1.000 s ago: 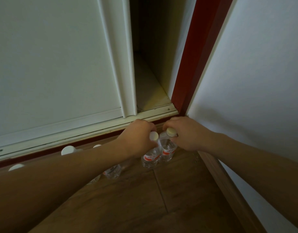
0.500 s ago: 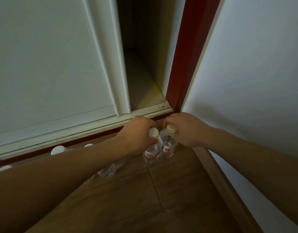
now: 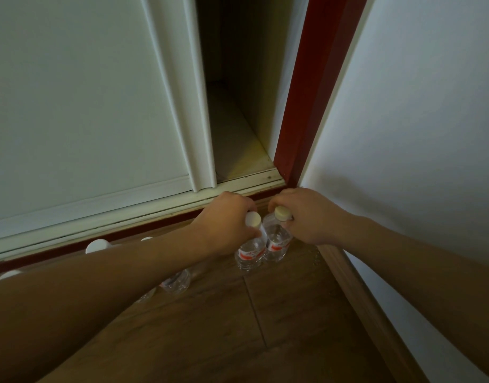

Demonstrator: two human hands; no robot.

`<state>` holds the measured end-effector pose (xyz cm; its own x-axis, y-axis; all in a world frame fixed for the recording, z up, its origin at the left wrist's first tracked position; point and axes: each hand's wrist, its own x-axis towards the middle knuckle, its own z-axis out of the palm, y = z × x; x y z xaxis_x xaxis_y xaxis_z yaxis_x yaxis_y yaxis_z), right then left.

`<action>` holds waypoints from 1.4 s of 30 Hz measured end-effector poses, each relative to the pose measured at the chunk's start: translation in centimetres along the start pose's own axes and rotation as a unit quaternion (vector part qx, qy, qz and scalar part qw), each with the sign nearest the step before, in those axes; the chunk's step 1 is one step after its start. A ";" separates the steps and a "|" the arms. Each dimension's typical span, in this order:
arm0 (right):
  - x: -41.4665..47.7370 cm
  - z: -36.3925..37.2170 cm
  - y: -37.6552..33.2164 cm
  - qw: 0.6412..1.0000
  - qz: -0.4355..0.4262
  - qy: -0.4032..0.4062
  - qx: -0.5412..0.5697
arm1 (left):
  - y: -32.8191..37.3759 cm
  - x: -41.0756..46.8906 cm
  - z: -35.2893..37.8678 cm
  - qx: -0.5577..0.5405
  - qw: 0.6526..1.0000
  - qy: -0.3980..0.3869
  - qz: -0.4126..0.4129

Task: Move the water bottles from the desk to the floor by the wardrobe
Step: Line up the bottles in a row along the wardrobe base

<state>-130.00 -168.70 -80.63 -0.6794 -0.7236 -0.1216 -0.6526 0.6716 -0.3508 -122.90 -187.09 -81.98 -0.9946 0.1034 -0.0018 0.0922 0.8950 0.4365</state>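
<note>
Bottles half hidden behind forearm

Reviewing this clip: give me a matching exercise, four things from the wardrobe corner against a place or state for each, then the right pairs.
Things:
1. left hand
2. right hand
3. wardrobe door
4. skirting board

Places or states:
A. slid partly open, dark gap beside it
B. runs along the white wall's foot
C. grips the bottle farther from the wall
D. grips the bottle nearer the wall

Pairs: 1-C, 2-D, 3-A, 4-B
</note>
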 end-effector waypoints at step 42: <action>-0.2 -0.1 0.2 1.000 0.010 0.014 0.009 | 0.4 -0.6 0.0 -0.029 0.999 0.020 0.003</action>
<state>-129.99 -168.38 -80.58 -0.7021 -0.7047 -0.1021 -0.6324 0.6830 -0.3655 -122.26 -186.77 -81.81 -0.9952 0.0910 0.0367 0.0973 0.8677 0.4874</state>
